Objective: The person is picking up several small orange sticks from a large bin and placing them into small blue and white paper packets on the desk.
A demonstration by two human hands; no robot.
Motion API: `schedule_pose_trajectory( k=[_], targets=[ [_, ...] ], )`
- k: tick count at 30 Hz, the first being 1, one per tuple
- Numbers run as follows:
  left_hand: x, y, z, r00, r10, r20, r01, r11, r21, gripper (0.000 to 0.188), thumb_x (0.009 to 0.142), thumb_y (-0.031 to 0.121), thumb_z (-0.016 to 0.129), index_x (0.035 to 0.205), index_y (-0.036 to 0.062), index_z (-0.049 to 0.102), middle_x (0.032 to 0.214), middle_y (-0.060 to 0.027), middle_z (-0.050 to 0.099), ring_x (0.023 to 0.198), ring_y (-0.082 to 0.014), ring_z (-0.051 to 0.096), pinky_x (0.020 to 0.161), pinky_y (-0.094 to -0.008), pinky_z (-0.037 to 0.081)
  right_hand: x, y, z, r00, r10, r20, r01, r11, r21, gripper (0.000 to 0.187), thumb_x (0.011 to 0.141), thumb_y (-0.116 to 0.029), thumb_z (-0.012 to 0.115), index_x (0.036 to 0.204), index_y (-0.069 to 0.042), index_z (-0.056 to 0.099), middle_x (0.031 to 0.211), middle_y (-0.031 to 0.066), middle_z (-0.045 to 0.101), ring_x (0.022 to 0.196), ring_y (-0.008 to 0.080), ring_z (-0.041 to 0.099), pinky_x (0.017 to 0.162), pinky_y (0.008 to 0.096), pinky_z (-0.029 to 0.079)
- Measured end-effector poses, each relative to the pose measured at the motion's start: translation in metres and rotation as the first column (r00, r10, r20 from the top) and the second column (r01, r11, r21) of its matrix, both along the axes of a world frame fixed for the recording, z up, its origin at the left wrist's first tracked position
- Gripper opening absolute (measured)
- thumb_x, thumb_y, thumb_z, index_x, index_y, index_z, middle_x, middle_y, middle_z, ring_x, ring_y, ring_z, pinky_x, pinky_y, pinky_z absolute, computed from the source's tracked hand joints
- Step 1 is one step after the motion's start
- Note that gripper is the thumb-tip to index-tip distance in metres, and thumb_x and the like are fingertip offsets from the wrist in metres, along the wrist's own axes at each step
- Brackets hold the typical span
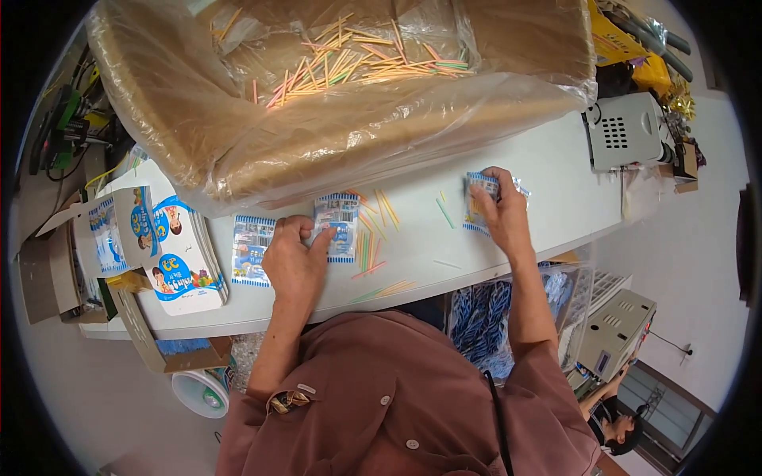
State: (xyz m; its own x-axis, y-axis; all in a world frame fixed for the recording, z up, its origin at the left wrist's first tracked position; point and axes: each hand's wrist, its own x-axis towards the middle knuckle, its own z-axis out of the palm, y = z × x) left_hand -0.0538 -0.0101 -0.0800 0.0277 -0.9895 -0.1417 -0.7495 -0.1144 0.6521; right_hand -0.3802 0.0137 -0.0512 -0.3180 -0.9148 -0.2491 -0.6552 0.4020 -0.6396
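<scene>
One blue-and-white packet [340,218] on the white table [556,170] is touched by the left hand [294,260], whose grip cannot be told, a second packet [251,244] is laid beside that hand, at least one held packet [476,224] is pinched by the right hand [506,214], and many sticks [337,70] are contained in one plastic-lined box [381,151].

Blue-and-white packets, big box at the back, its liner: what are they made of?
Packets: probably thin plastic film, semi-glossy; printed, slightly creased faces suggest it.
Box: likely cardboard, from its plain brown, flat walls; the liner hides its finish.
Liner: clear plastic sheet, glossy; see-through, wrinkled, with bright highlights.
</scene>
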Motion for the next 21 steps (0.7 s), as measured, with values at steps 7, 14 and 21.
schedule_pose_trajectory(
  k=[7,14,21],
  targets=[
    [0.005,0.006,-0.008,0.977,-0.017,-0.211,-0.017,0.987,-0.159,0.013,0.081,0.009,0.077,0.084,-0.0004,0.068,0.075,-0.0113,0.065,0.063,-0.0199,0.062,0.058,-0.0305,0.048,0.000,0.008,-0.027,0.855,-0.073,-0.514,-0.186,0.881,-0.435,0.045,0.088,-0.013,0.070,0.127,0.001,0.051,0.122,0.0202,0.056,0.107,0.0301,0.058,0.085,0.0371,0.049],
    [0.016,0.017,-0.014,0.944,-0.027,-0.327,-0.025,0.988,-0.154,0.014,0.080,0.003,0.076,0.085,-0.0013,0.063,0.077,-0.0124,0.063,0.063,-0.0215,0.060,0.058,-0.0317,0.048,-0.046,-0.026,0.105,0.986,-0.164,-0.021,0.067,0.512,-0.856,0.019,0.097,0.002,0.052,0.114,0.004,0.059,0.102,0.0100,0.062,0.082,0.0154,0.057,0.077,0.0277,0.047],
    [0.030,0.023,-0.016,0.959,-0.168,-0.229,0.125,0.974,-0.191,0.007,0.080,0.002,0.072,0.087,0.0010,0.070,0.080,-0.0148,0.067,0.069,-0.0316,0.063,0.062,-0.0381,0.049,0.037,-0.202,0.165,0.529,0.772,-0.353,-0.825,0.566,0.001,0.016,0.091,-0.005,0.060,0.104,0.003,0.061,0.099,0.0156,0.062,0.085,0.0308,0.061,0.076,0.0361,0.049]
  ],
)
